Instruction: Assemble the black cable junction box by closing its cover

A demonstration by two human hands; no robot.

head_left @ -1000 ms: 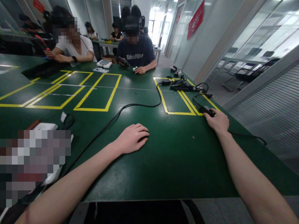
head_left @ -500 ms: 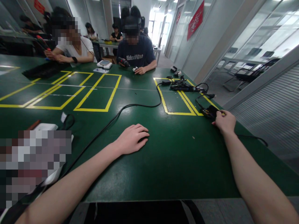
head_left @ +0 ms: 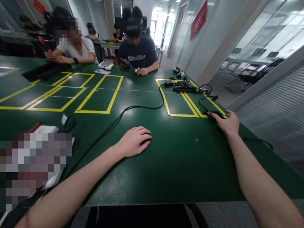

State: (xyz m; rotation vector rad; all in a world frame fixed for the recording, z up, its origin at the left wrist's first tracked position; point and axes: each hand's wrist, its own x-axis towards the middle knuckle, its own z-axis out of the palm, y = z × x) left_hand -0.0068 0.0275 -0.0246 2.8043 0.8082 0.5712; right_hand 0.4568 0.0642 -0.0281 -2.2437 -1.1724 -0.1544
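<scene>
My left hand [head_left: 135,141] lies palm down on the green table [head_left: 175,164], fingers loosely together and a little curled, holding nothing. My right hand [head_left: 228,124] reaches to the table's right edge, where its fingers close over a small black device [head_left: 214,113] lying on a yellow tape line. A thin black cord [head_left: 204,100] runs from that device toward the far side, and another cord [head_left: 257,139] trails behind my wrist.
A long black cable [head_left: 133,107] crosses the table in front of my left hand. A heap of black devices and cords [head_left: 185,88] lies further back on the right. Two people [head_left: 139,53] [head_left: 76,50] sit across the table. A white object [head_left: 45,129] lies at the left.
My right hand shifted slightly right along the edge, tipped the black device up, and has brought it back down flat. My left hand has not moved.
</scene>
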